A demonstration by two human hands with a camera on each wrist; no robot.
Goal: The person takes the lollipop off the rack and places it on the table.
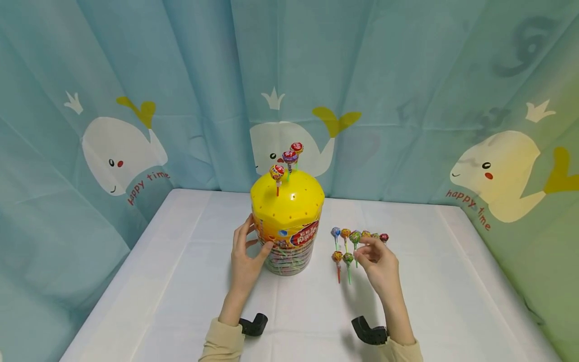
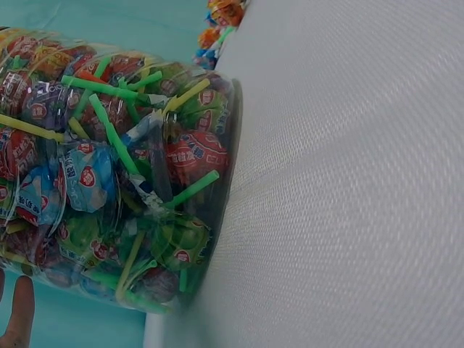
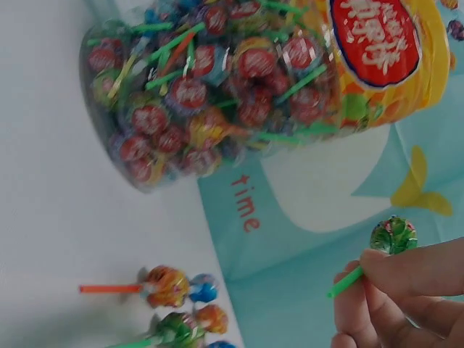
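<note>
A clear plastic jar (image 1: 289, 262) full of wrapped lollipops stands upright on the table, under a domed yellow lid (image 1: 298, 198) dotted with small holes. Three lollipops stand in the lid: a yellow-and-red one (image 1: 277, 172), a purple one (image 1: 290, 157) and a red one (image 1: 296, 147). Against the jar's left side, my left hand (image 1: 245, 257) holds it with thumb in front and fingers round the side. My right hand (image 1: 381, 265) pinches a green lollipop (image 3: 394, 234) by its green stick, head up, right of the jar. The right fingers hide part of the lollipops behind them.
Several lollipops lie in two rows right of the jar, among them a blue one (image 1: 335, 232), a dark red one (image 1: 384, 237), an orange one (image 1: 337, 256) and a green one (image 1: 348, 258). A whale-print curtain (image 1: 384, 161) hangs behind the white table (image 1: 181, 281).
</note>
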